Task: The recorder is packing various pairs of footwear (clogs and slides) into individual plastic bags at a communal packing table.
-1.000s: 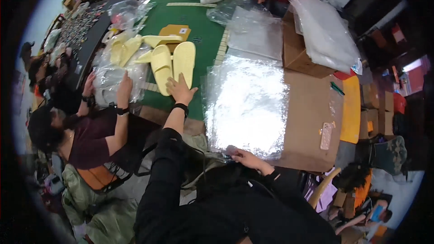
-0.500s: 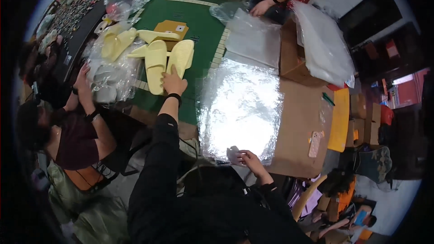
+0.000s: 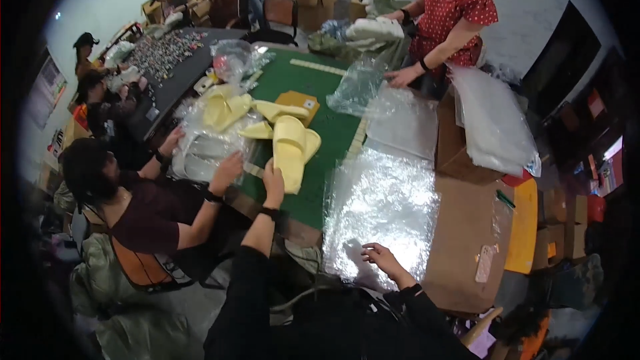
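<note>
My left hand (image 3: 274, 185) grips the left edge of a pale yellow slide slipper (image 3: 289, 157), its thumb and fingers at the heel half. A second yellow slide (image 3: 311, 143) lies partly hidden behind it; whether my hand also holds that one, I cannot tell. Further yellow slides (image 3: 285, 111) are just beyond, on the green mat (image 3: 320, 87). My right hand (image 3: 381, 257) hovers over or lightly touches the near part of a shiny stack of clear plastic bags (image 3: 387, 193), fingers apart and nothing visible in them.
At my left a seated co-worker's hands (image 3: 227, 172) are by yellow slides (image 3: 227, 107) in clear plastic. Across the table, another person's hand (image 3: 405, 77) is near clear bags (image 3: 400, 113). A cardboard box (image 3: 460, 140) and a phone (image 3: 486, 263) are on the right.
The view has tilted up. The two nearest slides, side by side before, now overlap, and my left hand has shifted to their left edge. My right hand has moved off the bags' near edge.
</note>
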Demonstrator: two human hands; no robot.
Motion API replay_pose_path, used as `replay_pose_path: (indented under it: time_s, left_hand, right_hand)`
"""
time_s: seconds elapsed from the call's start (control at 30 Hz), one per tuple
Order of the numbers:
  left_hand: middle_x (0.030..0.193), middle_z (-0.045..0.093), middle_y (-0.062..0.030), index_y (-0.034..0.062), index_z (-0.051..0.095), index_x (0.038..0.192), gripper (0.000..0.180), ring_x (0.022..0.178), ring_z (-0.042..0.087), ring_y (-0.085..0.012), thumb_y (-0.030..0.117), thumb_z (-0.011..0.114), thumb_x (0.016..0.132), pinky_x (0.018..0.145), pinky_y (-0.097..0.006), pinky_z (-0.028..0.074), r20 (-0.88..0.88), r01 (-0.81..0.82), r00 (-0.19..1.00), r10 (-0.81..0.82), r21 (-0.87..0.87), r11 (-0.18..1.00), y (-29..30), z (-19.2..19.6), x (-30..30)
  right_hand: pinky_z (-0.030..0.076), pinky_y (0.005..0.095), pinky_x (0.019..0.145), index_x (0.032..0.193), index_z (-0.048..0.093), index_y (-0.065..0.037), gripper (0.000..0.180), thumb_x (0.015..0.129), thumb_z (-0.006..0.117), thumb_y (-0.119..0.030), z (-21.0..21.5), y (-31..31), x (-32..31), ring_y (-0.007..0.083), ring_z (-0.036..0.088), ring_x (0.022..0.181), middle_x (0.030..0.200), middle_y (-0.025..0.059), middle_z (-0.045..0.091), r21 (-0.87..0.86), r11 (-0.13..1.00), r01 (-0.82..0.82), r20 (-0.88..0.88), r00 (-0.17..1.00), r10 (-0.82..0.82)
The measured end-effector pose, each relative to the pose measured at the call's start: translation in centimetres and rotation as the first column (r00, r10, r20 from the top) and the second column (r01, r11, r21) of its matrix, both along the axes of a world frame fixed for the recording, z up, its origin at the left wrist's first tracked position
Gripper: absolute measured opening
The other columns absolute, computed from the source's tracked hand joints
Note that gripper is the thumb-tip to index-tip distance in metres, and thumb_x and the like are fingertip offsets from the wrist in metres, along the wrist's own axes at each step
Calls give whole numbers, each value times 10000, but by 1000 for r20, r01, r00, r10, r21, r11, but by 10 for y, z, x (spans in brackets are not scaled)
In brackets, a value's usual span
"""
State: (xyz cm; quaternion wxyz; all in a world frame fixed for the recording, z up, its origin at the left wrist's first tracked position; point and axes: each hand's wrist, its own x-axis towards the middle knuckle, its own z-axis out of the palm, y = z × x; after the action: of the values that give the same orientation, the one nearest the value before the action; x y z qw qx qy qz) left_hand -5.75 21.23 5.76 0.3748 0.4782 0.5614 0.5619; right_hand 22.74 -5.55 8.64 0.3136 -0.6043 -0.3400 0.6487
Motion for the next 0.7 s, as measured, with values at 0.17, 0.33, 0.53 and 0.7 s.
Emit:
replay_pose_path:
  time_s: [0.17,0.33,0.53,0.7]
  left_hand:
    - [1026,611,-121,-22,512,1164,431,949,573,-153,-49,412,745,823,-270,441,41,193,980,-194,13,981,-71,78,25]
    - [1104,572,-123,-60,472,1188,445,975,566,-159,-80,391,750,848,-251,438,190,307,927,-323,112,945,-135,125,65]
    - [1149,540,-117,-39,399,1248,467,1044,530,-159,-89,399,783,896,-263,414,347,437,833,-431,66,897,-200,139,110]
    - [1132,509,-94,-13,310,1295,466,1036,504,-159,275,381,936,896,-284,394,352,558,713,-607,240,795,-228,89,119]
  right_hand:
    - [457,300,780,1234,428,-16,444,881,542,-261,10,20,9,180,589,880,1010,122,599,111,992,-62,42,997,57]
    - [413,329,892,1369,222,-55,619,887,551,-262,50,56,-4,203,476,1094,1247,146,451,378,925,34,-40,999,-20]
    - [416,286,887,1337,241,-50,553,873,542,-72,101,68,-32,166,470,1090,1249,95,453,541,759,363,-319,923,-214]
    - [487,291,800,1225,426,-12,370,874,521,-79,111,39,1,171,581,944,1089,98,569,257,852,456,-669,721,-184]
